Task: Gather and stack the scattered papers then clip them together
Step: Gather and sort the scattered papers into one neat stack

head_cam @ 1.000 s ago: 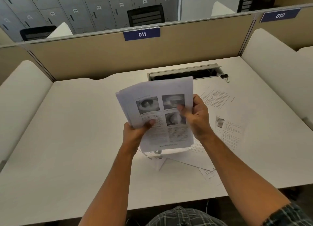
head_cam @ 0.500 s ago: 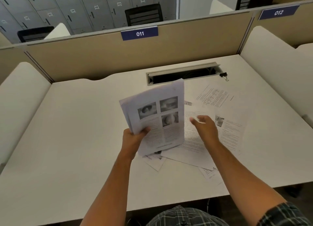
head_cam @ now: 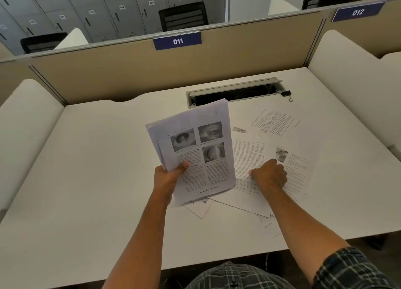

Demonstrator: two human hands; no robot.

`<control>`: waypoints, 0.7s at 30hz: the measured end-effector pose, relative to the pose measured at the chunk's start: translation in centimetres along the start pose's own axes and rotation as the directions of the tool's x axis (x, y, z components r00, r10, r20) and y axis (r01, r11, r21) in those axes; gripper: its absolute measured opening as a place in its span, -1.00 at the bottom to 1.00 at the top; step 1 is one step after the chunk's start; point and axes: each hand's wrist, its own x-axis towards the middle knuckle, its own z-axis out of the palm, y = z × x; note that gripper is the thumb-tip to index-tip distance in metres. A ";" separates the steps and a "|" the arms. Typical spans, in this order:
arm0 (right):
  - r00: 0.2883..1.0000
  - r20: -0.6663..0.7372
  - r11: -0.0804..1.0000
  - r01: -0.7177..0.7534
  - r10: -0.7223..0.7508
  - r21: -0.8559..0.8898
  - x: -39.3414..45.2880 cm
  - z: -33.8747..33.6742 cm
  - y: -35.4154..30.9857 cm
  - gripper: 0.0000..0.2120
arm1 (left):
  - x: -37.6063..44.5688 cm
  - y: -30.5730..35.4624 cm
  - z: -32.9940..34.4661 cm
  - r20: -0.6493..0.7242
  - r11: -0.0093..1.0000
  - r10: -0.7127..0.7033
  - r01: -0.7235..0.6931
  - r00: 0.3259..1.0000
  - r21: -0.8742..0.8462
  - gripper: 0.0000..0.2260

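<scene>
A gathered stack of papers [head_cam: 195, 150] is held upright above the white tabletop [head_cam: 86, 180] by the left hand [head_cam: 168, 176]; its grip is pinched on the stack's lower left corner, thumb on the front page. The front page shows three grey photos over printed text. The right hand [head_cam: 270, 176] is laid on a loose sheet [head_cam: 249, 158] on the tabletop just right of the stack, fingers curled down onto the paper; whether the sheet is pinched or only pressed cannot be told. More scattered sheets [head_cam: 275, 124] are spread flat to the right and beneath, overlapping, with corners poking out toward the near edge. A black binder clip [head_cam: 286, 94] is seen at the right end of the cable slot [head_cam: 234, 91], well apart from both hands.
</scene>
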 end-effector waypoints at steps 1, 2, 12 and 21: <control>1.000 -0.013 1.000 -0.015 0.015 0.012 -0.1 0.1 -0.1 -0.33 | 0.0 0.0 0.0 -0.002 1.000 -0.001 0.001 1.000 -0.002 -0.64; 0.999 -0.035 1.000 -0.027 0.028 0.015 -0.2 0.2 -0.1 -0.31 | 0.0 0.0 0.0 -0.005 1.000 -0.001 0.001 1.000 -0.003 -0.62; 0.991 -0.128 0.999 -0.031 0.036 0.040 -0.3 0.5 0.2 -0.23 | 0.0 -0.2 -0.1 -0.006 1.000 -0.012 0.012 1.000 0.002 -0.60; 0.994 -0.055 0.991 -0.089 0.095 0.099 0.6 -0.5 -0.1 -0.38 | 0.0 -0.1 0.1 -0.008 1.000 -0.013 0.013 1.000 -0.006 -0.61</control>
